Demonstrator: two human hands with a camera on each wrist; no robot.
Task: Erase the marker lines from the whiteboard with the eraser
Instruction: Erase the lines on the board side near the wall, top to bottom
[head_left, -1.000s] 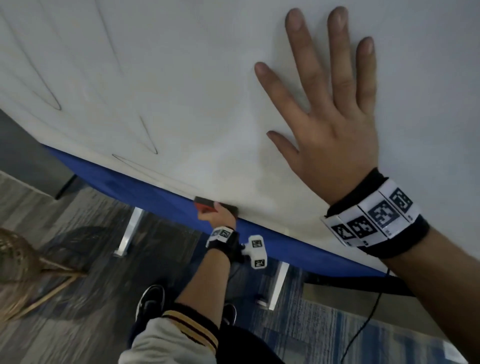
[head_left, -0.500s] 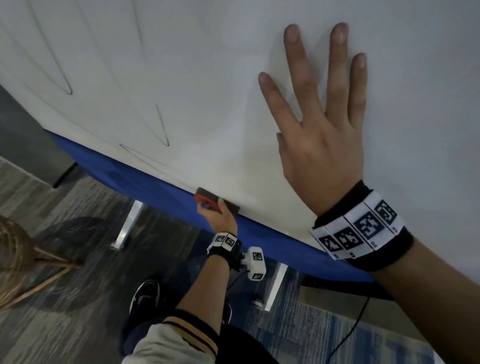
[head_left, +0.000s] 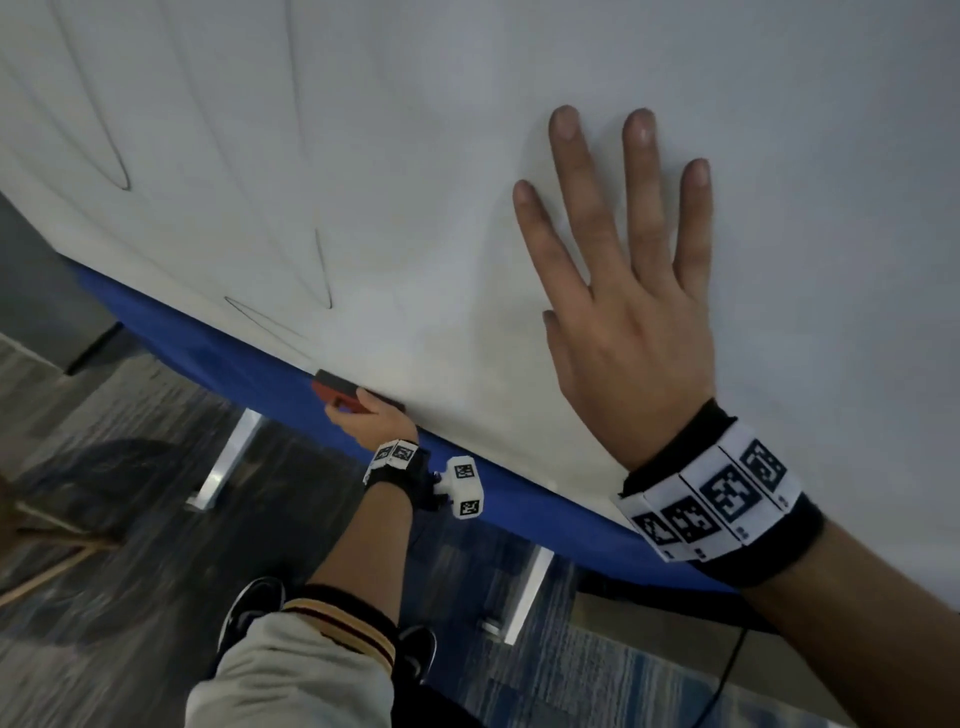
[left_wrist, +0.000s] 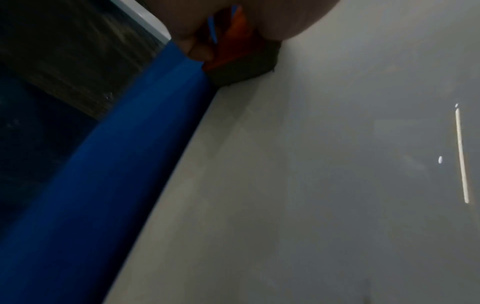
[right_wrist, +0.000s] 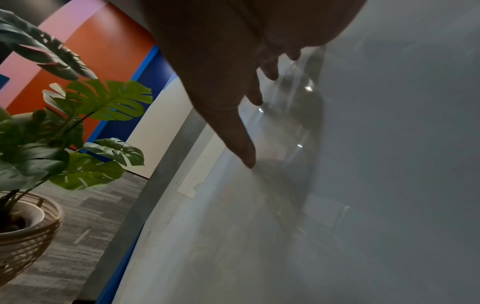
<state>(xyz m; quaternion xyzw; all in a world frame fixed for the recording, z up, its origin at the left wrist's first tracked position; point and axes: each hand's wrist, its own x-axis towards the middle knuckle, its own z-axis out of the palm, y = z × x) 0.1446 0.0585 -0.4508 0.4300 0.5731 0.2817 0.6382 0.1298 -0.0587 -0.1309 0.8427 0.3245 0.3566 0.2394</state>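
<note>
Left hand (head_left: 371, 423) pinches the red-backed, dark-felt eraser (head_left: 340, 391) at the glossy whiteboard (head_left: 415, 156)'s bottom edge; right hand (head_left: 623, 291) lies flat, fingers spread.

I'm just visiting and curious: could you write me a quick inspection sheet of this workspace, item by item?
Surface: whiteboard, white with a blue lower edge; thin marker lines remain at its left and lower left.
Job's things: eraser, red with a dark pad, pressed against the board's bottom edge.
Clutter: nothing seen.
Hands: left hand grips the eraser; right hand lies flat on the board, fingers spread.
Cables: a thin dark cable runs across the floor at lower right.
Surroundings: carpeted floor, metal board legs, potted plant in a woven basket, orange and blue wall.
</note>
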